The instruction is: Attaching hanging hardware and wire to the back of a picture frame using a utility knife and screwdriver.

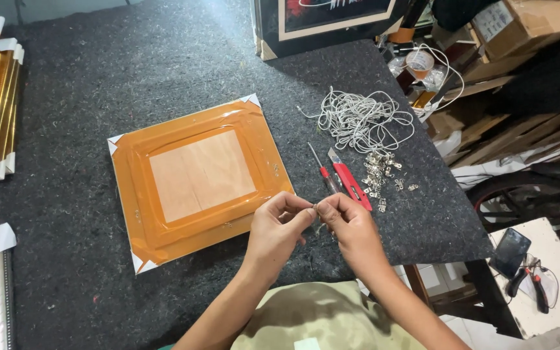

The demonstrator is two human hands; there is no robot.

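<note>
Left of the fingers, a face-down picture frame taped in glossy orange with a bare wooden back panel lies on dark grey felt. The left hand and right hand meet fingertip to fingertip, pinching a tiny metal hanger fitting, likely light, stiff and slippery, best nipped by its edges. Beyond the right fingers lie a red utility knife, loose metal hangers and tangled white cord.

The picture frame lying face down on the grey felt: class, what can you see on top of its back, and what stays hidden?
On the picture frame, brown tape covers the border around a bare wooden backing panel, with white corner protectors. Its front face is hidden against the felt-covered table.
</note>
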